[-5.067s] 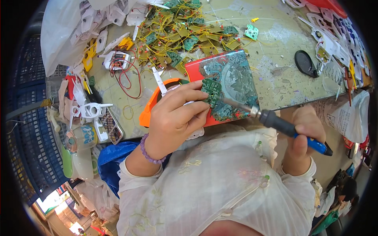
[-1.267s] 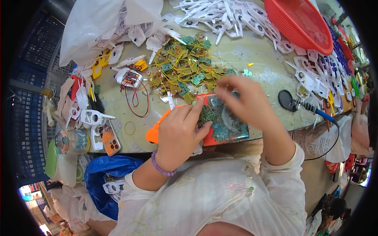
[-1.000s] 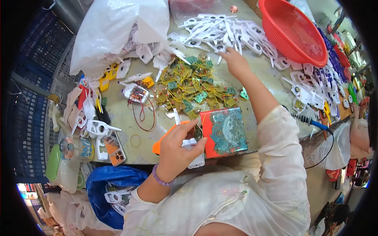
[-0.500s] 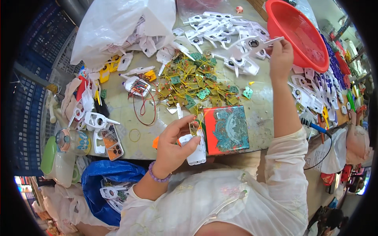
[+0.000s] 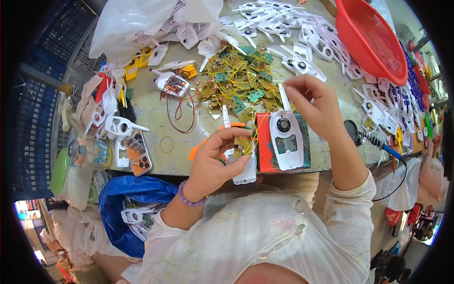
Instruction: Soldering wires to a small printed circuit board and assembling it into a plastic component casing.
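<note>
My left hand (image 5: 215,158) pinches a small circuit board (image 5: 242,146) with thin yellow wires. A white plastic casing (image 5: 245,178) sits under that board, its stem reaching up past my fingers, which hide part of it. To the right, another white casing half (image 5: 285,149), with a round black part and a window-like opening, lies on the red and dark patterned box (image 5: 267,158). My right hand (image 5: 316,105) hovers beside the stem of this half, fingers bent and apart, the fingertips close to the stem's end. Just beyond both hands spreads a heap of circuit boards (image 5: 236,80) with yellow wires.
White casings (image 5: 269,21) pile at the back, near a red basket (image 5: 371,42). A soldering iron (image 5: 385,149) rests at the right edge. On the left stand a jar (image 5: 97,154) and a compartment box (image 5: 138,156); a blue bag (image 5: 116,213) hangs below the table edge.
My right hand has come from the far casing pile toward me, and a white casing half now lies on the box. The left hand still holds the board. The whole view has shifted slightly.
</note>
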Available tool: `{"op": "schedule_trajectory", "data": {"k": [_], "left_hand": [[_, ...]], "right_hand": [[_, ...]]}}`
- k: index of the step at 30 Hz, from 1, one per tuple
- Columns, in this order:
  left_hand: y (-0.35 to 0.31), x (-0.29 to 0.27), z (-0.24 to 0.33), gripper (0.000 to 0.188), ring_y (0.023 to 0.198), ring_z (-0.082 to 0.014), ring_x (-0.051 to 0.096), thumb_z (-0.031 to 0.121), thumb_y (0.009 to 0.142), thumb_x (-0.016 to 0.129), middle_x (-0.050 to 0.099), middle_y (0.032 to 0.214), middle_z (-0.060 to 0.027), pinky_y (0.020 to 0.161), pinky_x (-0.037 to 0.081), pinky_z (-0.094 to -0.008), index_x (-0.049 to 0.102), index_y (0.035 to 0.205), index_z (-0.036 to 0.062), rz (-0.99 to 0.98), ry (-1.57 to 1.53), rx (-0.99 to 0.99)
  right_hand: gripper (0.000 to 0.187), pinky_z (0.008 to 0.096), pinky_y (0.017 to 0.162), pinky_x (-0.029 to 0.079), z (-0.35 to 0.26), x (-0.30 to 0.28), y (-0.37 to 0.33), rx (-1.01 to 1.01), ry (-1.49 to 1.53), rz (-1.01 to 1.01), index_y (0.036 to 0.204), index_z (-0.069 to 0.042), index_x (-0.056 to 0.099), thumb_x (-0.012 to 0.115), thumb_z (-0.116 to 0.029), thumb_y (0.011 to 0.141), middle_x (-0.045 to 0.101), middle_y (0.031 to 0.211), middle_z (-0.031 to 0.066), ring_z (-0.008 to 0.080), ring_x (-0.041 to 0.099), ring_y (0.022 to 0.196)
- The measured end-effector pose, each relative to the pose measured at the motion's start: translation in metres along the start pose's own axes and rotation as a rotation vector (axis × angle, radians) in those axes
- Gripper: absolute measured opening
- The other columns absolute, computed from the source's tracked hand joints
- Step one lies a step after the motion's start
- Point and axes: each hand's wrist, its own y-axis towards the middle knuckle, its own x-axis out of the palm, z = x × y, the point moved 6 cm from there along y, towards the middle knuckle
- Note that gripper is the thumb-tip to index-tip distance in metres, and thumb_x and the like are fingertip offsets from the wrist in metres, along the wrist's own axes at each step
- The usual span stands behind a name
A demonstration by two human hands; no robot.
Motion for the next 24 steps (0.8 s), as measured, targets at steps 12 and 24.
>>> {"op": "schedule_trajectory", "data": {"k": [12, 24], "left_hand": [[0.003, -0.013, 0.007, 0.057, 0.119, -0.0204, 0.050, -0.004, 0.073, 0.070, 0.051, 0.132, -0.0116, 0.102, 0.038, -0.0327, 0.051, 0.127, 0.0006, 0.137, 0.080, 0.120], [0.032, 0.007, 0.031, 0.013, 0.070, -0.0117, 0.064, 0.009, 0.077, 0.072, 0.071, 0.079, -0.0027, 0.094, 0.038, -0.0393, 0.073, 0.090, 0.0103, 0.150, 0.526, 0.242]], "right_hand": [[0.014, 0.0220, 0.065, 0.048, -0.043, 0.045, -0.006, 0.111, 0.448, -0.515, 0.094, 0.000, 0.068, 0.069, -0.009, 0.083, 0.067, 0.080, 0.0021, 0.0071, 0.059, 0.072], [0.023, 0.0343, 0.058, 0.045, -0.042, 0.007, -0.043, -0.247, -0.296, -0.055, 0.081, -0.004, 0.064, 0.075, -0.024, 0.075, 0.058, 0.074, 0.0085, 0.0244, 0.056, 0.067]]}}
